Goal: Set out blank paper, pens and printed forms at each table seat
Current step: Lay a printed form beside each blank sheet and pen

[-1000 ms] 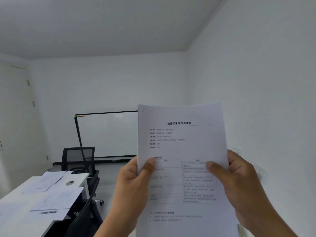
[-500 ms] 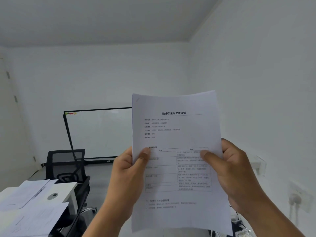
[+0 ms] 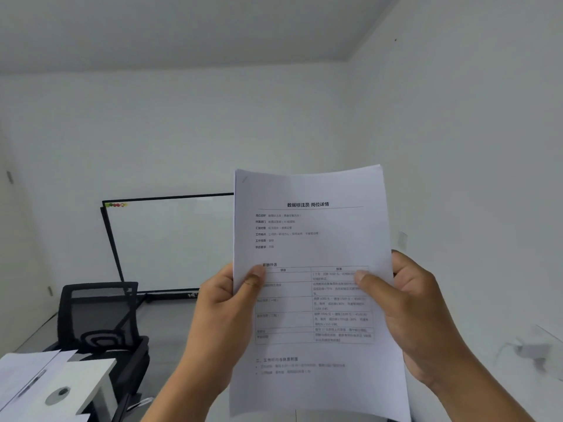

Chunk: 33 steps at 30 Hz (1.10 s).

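Gripping printed forms (image 3: 310,239), both hands

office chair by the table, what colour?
Black, with a mesh back: the office chair shows in the head view, lower left.

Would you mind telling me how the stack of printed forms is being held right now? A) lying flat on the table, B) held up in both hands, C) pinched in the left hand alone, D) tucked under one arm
B: the printed forms are raised in front of the camera, with the left hand gripping one edge and the right hand the other, thumbs on the front page.
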Each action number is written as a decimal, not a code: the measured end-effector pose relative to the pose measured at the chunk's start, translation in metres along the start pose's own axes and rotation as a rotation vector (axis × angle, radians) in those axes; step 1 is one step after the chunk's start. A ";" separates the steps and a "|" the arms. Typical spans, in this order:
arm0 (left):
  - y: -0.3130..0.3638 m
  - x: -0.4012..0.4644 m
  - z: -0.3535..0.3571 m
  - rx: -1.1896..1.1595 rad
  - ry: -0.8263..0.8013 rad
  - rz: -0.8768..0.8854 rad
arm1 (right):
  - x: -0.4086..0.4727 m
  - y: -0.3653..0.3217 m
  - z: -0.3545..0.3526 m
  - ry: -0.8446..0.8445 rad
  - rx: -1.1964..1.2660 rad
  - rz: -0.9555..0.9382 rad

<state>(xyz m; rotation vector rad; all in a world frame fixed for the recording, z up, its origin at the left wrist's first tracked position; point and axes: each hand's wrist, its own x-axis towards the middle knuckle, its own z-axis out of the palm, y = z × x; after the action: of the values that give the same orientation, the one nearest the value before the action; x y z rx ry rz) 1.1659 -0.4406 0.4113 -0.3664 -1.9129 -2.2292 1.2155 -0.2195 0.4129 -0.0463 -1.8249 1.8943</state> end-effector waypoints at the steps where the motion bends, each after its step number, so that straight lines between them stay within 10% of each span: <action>1: -0.004 0.011 0.003 0.009 0.000 0.006 | 0.011 0.005 0.000 0.000 0.000 -0.005; 16: -0.080 0.234 0.030 0.064 0.074 0.052 | 0.251 0.088 0.050 -0.093 0.045 0.013; 33: -0.150 0.525 -0.117 0.093 0.113 0.052 | 0.484 0.186 0.280 -0.154 0.060 0.023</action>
<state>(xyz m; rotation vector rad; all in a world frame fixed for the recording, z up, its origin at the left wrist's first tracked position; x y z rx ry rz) 0.6134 -0.5209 0.4111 -0.2668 -1.9175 -2.0737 0.6307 -0.2919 0.4172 0.1021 -1.8728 2.0160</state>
